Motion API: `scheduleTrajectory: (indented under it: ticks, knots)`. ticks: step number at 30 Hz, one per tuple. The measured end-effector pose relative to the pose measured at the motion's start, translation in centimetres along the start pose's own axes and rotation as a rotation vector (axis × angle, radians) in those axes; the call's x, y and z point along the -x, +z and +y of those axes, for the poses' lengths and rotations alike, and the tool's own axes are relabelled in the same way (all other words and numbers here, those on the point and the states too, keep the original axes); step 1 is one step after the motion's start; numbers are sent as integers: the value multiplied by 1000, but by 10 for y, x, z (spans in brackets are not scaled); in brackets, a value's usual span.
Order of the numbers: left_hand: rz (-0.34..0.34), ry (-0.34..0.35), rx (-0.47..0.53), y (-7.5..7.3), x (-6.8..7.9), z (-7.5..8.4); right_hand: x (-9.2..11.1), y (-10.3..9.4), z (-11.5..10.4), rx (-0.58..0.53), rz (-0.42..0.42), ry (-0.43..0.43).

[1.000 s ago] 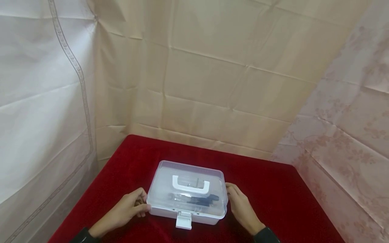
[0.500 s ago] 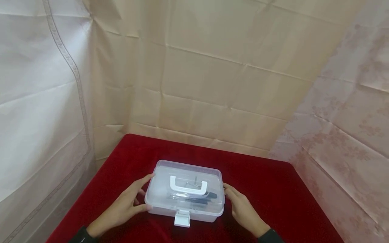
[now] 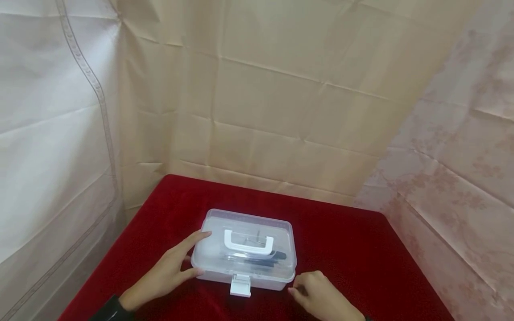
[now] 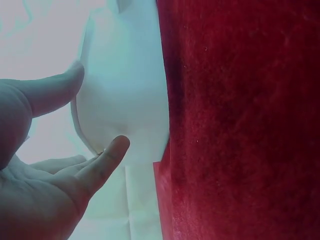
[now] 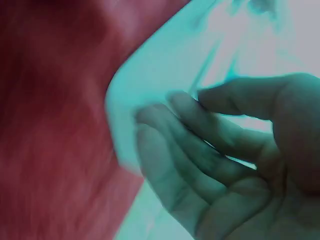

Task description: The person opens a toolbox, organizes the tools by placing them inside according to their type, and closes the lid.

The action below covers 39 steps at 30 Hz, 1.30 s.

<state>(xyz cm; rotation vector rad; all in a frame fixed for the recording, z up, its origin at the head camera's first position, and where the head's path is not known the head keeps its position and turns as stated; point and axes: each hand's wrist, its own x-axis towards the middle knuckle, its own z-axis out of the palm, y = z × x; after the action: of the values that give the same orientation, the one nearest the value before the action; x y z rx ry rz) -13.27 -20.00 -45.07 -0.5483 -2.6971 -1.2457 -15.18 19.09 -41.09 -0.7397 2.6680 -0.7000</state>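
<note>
A clear-lidded white plastic storage box (image 3: pixel 217 275) sits on the red cloth, its lid down and its white carry handle (image 3: pixel 249 248) lying on top. At the front, the white latch (image 3: pixel 240 286) is flipped outward. Dark items (image 3: pixel 261 261) and a thin metal piece show blurrily through the lid. My left hand (image 3: pixel 170 269) spreads across the box's left end, index finger over the lid edge and thumb at the front left corner. Beside the front right corner is my right hand (image 3: pixel 319 292), fingers loosely bent and holding nothing; the right wrist view shows them overlapping the box corner.
Red velvety cloth (image 3: pixel 345 240) covers the table. A beige curtain (image 3: pixel 273 111) hangs behind it, with a white curtain (image 3: pixel 52 133) on the left and a floral one (image 3: pixel 462 178) on the right.
My left fingers have straightened and reached up over the lid's left edge. My right hand has left the box's right side and come toward its front corner. The box has barely shifted.
</note>
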Motion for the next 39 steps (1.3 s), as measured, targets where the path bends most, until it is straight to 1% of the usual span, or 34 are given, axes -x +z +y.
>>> scheduleTrajectory:
  ticks: [2,3,7,8,10,12,15,18,20,23,25,28,31,34,36,39]
  knots:
    - [7,-13,-12,0,0,1,-3,6,-12,-97,-103,-7]
    - [12,-20,-21,-1,0,2,-6,11,-17,-118,-129,-23]
    - [23,-30,-45,-1,-1,3,-24,31,-34,-127,-169,-99]
    - [23,-31,-43,0,-2,4,-27,36,-37,-116,-172,-110]
    - [21,-33,-40,0,-2,4,-32,46,-43,-129,-191,-112]
    - [19,-35,-35,2,-2,4,-34,55,-48,-154,-189,-123]
    - [15,-26,-41,3,-3,4,-35,62,-51,-216,-156,-99]
    - [23,-12,-44,3,-3,5,-36,63,-51,-281,-90,-93]
    - [30,-10,-42,2,-2,6,-39,62,-51,-289,-41,-129]
    - [38,-17,-32,2,-2,7,-43,62,-52,-226,44,-199]
    - [37,-20,-36,2,-2,7,-45,63,-53,-127,122,-258]
    - [28,-14,-49,3,-2,7,-46,66,-54,44,239,-303]
    - [19,-3,-59,4,-2,5,-47,68,-57,198,361,-311]
    - [14,2,-61,4,-1,4,-45,67,-59,306,472,-284]
    - [14,-3,-60,4,0,4,-45,66,-60,380,555,-283]
    - [9,-12,-56,4,-1,4,-45,64,-62,515,681,-327]
